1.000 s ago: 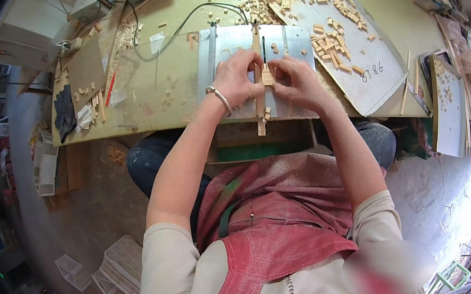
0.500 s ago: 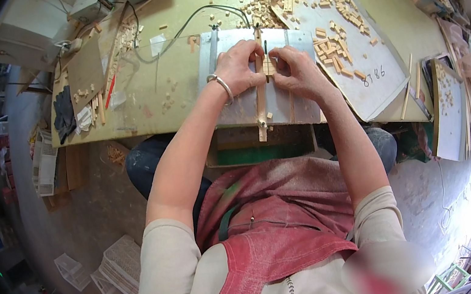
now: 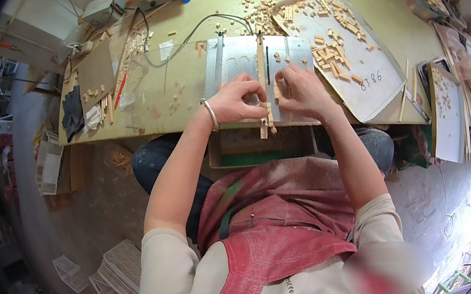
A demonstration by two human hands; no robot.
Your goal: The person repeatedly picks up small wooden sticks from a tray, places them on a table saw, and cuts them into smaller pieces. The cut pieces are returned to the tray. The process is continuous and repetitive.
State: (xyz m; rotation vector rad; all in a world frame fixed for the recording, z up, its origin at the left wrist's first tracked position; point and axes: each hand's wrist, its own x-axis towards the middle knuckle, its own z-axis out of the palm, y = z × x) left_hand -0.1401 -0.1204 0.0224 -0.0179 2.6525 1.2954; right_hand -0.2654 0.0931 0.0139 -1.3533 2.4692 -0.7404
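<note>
A grey metal plate [image 3: 234, 61] lies at the bench's front edge, with a dark narrow blade [image 3: 268, 65] standing up from its slot. Left of the blade a long wooden strip [image 3: 262, 69] runs front to back. My left hand [image 3: 234, 101] is curled beside the strip's near part, thumb and forefinger closing at its edge; what they grip is too small to make out. On the other side, nearer than the blade, my right hand [image 3: 302, 92] pinches a small wooden block [image 3: 277, 92] between thumb and fingers.
To the right, a white board [image 3: 381, 77] bears several loose wooden blocks [image 3: 332, 55]. Wood offcuts [image 3: 262, 4] are scattered at the back. A black cable [image 3: 192, 29] crosses the bench. Dark gloves [image 3: 72, 114] and a red pen-like stick [image 3: 121, 91] lie left.
Both hands have moved toward me, away from the blade, and lie a little farther apart. The blade and the strip's middle now show uncovered. The view has shifted slightly.
</note>
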